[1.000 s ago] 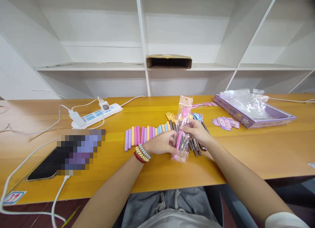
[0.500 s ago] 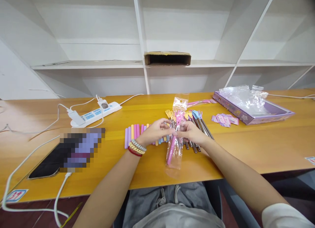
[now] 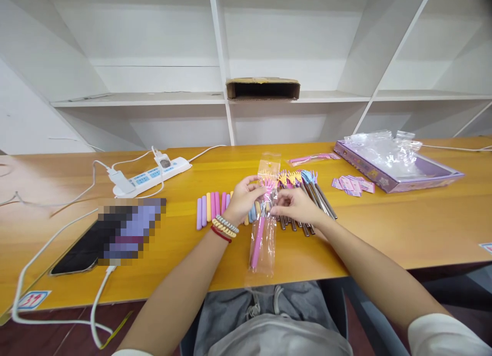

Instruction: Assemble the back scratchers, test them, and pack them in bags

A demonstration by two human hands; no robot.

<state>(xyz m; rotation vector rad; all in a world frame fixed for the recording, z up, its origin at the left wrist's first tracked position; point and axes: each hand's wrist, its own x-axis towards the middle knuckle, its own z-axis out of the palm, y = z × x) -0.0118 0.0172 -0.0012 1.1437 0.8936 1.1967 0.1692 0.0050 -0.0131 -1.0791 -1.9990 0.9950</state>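
Note:
A clear plastic bag [image 3: 269, 264] with a pink back scratcher [image 3: 258, 243] inside stands in front of me, its top leaning away. My left hand [image 3: 246, 200] is closed on the bag's upper left side, thumb across the front. My right hand [image 3: 295, 205] is closed at the right edge, its fingertips against the plastic. Just behind lie several back scratchers with metal rods [image 3: 321, 200] and yellow, blue and purple hand-shaped heads. To the left, partly hidden by my left hand, is a row of coloured handle sleeves [image 3: 207, 210].
Another bagged pink scratcher [image 3: 313, 159] lies farther back, near small printed cards [image 3: 352, 184]. A purple box tray [image 3: 423, 184] holds clear bags [image 3: 388, 151]. On the left are a power strip [image 3: 154, 179] with cables and a phone [image 3: 77, 248]. A cardboard box [image 3: 263, 89] sits on the shelf.
The bagged back scratcher has shifted left and slightly down. My hands, whose thumbs met at its middle before, are now farther apart, on either side of the bag.

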